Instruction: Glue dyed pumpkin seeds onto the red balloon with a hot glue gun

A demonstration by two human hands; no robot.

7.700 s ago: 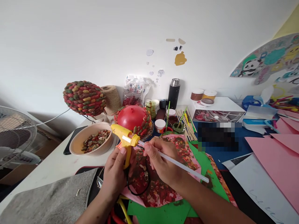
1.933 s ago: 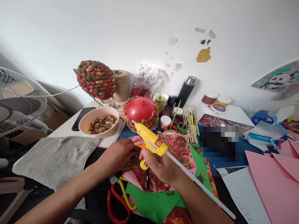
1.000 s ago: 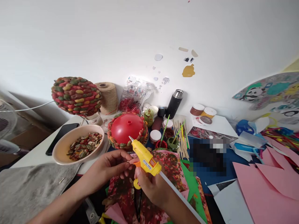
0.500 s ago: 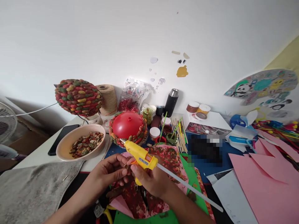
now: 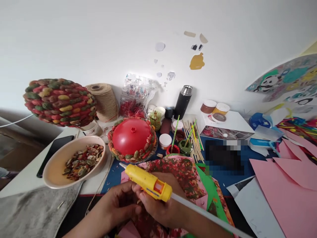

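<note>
My right hand (image 5: 162,208) is wrapped round a yellow hot glue gun (image 5: 145,180), whose nozzle points left and away from me. A long white glue stick (image 5: 198,211) sticks out of the gun's back. Close beside it, my left hand (image 5: 116,203) has its fingers curled together at the gun's grip; whatever they pinch is hidden. Just beyond the nozzle sits a red balloon (image 5: 132,135), ringed at its base by painted shells (image 5: 128,158). A peach bowl (image 5: 52,168) to the left contains loose painted shells (image 5: 84,162).
A shell-covered ball (image 5: 60,102) stands at the back left, near a twine spool (image 5: 102,102). Paint jars (image 5: 185,147), wooden sticks (image 5: 194,142) and a black flask (image 5: 183,102) stand behind. Paint-stained paper (image 5: 178,172) lies under my hands, pink sheets (image 5: 284,188) at right.
The view has shifted, so the ball and bowl appear larger and farther left. Both hands and the glue gun sit lower in the picture. My right hand still grips the gun.
</note>
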